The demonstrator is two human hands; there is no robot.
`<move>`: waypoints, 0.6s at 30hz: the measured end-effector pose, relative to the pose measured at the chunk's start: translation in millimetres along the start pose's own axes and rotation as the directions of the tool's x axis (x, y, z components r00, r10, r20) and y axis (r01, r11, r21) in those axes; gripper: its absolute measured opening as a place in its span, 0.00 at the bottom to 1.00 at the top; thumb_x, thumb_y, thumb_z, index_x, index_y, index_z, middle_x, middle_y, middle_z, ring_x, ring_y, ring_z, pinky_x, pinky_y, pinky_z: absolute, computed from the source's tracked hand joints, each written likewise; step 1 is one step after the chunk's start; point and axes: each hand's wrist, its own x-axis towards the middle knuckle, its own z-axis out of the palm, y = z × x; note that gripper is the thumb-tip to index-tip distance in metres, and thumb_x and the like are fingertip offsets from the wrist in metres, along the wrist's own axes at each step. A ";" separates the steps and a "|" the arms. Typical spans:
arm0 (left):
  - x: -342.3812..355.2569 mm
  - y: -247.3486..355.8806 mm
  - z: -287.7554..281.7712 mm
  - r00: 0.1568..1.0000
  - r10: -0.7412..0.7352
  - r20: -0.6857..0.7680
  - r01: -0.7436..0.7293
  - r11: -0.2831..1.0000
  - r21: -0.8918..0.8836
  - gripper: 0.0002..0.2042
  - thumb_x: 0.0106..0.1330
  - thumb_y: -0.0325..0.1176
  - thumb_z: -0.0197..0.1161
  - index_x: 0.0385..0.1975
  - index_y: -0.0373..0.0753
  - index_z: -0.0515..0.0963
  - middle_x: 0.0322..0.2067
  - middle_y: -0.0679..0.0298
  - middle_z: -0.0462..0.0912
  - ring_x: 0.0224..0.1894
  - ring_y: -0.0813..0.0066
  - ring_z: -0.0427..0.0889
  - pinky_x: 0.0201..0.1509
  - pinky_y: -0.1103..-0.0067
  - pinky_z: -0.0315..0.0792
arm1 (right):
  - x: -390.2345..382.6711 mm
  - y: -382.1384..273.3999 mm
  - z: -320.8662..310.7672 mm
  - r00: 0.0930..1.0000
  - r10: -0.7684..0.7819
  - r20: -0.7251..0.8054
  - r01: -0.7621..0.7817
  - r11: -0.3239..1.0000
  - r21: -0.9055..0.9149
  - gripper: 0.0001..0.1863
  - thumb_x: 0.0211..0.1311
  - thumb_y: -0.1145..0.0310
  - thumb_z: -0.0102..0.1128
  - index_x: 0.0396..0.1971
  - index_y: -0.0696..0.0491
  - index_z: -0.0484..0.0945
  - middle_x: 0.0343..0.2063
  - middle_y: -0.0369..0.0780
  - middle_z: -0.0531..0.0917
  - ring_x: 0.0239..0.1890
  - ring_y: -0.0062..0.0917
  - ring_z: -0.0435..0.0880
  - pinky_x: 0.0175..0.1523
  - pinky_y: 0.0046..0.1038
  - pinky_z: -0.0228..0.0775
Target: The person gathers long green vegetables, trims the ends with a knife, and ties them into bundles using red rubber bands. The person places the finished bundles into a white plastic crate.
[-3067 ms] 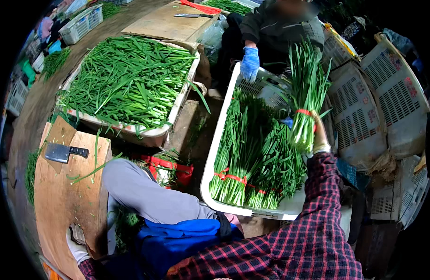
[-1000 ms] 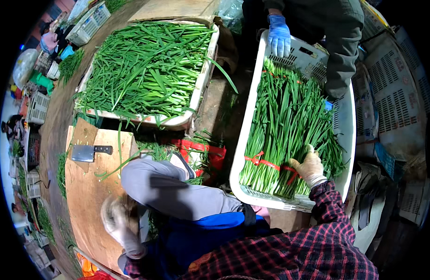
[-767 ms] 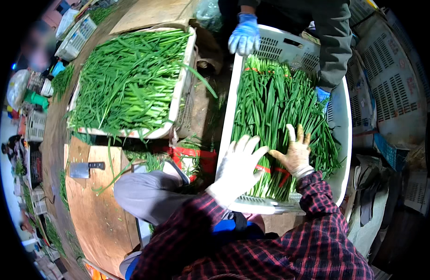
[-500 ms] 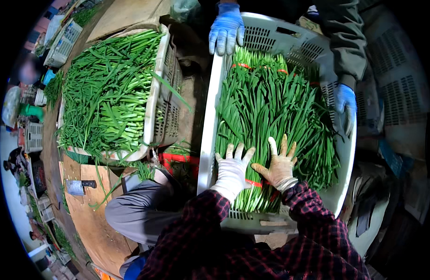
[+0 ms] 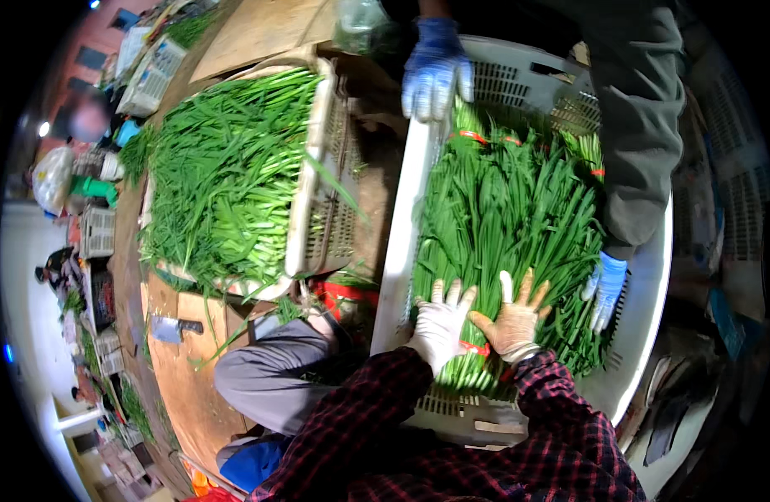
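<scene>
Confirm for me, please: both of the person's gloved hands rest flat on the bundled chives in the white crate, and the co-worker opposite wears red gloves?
Not quite: the head view shows the co-worker's gloves are blue. The left hand and right hand do rest flat on the bundled chives in the white crate.

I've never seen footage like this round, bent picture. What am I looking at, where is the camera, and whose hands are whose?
The camera sits on a person's head and looks down; its wide lens bends the edges. The plaid sleeves at the bottom are that person's own arms. Their left hand in a white glove and right hand in a tan glove both lie flat, fingers spread, on bundled greens in a white crate. Neither grips anything. The blue-gloved hands belong to a co-worker opposite. To the left stands a second crate of loose greens, and a cleaver lies on a board.
</scene>
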 end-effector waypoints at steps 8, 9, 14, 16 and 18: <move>-88.7 11.0 -33.1 0.955 0.197 -0.223 -0.228 0.966 -0.122 0.34 0.62 0.52 0.57 0.63 0.37 0.61 0.64 0.56 0.64 0.68 0.53 0.59 0.68 0.55 0.54 | -6.8 13.4 15.7 0.995 0.097 0.012 -0.094 0.980 -0.174 0.56 0.46 0.41 0.66 0.73 0.37 0.42 0.73 0.47 0.35 0.71 0.62 0.34 0.61 0.72 0.44; -97.0 5.6 -31.5 0.935 0.202 -0.290 -0.261 0.948 -0.182 0.34 0.62 0.52 0.57 0.63 0.37 0.61 0.63 0.56 0.65 0.68 0.53 0.60 0.69 0.57 0.54 | -5.4 13.2 16.1 0.996 0.093 0.017 -0.088 0.979 -0.186 0.56 0.47 0.41 0.65 0.73 0.37 0.41 0.73 0.47 0.35 0.71 0.62 0.35 0.61 0.71 0.46; -140.9 -40.7 -57.2 0.782 0.111 -0.613 -0.352 0.891 -0.288 0.30 0.62 0.50 0.59 0.59 0.36 0.68 0.60 0.56 0.70 0.65 0.58 0.64 0.68 0.64 0.56 | -12.8 -3.8 -14.7 0.991 0.062 0.115 -0.050 0.993 -0.108 0.58 0.46 0.40 0.67 0.73 0.38 0.41 0.72 0.50 0.35 0.70 0.64 0.35 0.62 0.69 0.47; -153.7 -68.2 -61.9 0.690 0.044 -0.723 -0.387 0.866 -0.316 0.29 0.61 0.47 0.61 0.58 0.36 0.68 0.58 0.57 0.71 0.63 0.58 0.66 0.67 0.67 0.59 | -6.6 9.5 -24.3 0.991 -0.086 0.107 0.108 0.970 -0.217 0.59 0.44 0.42 0.69 0.72 0.46 0.42 0.68 0.61 0.47 0.68 0.63 0.47 0.66 0.52 0.56; -179.2 -101.1 -77.1 0.724 -0.063 -0.687 -0.327 0.845 -0.422 0.28 0.61 0.46 0.61 0.58 0.37 0.69 0.58 0.56 0.72 0.62 0.57 0.68 0.66 0.67 0.61 | -6.0 -20.4 -91.2 0.944 -0.137 0.302 0.208 0.954 -0.218 0.50 0.43 0.45 0.71 0.66 0.50 0.60 0.56 0.60 0.72 0.58 0.53 0.72 0.58 0.43 0.69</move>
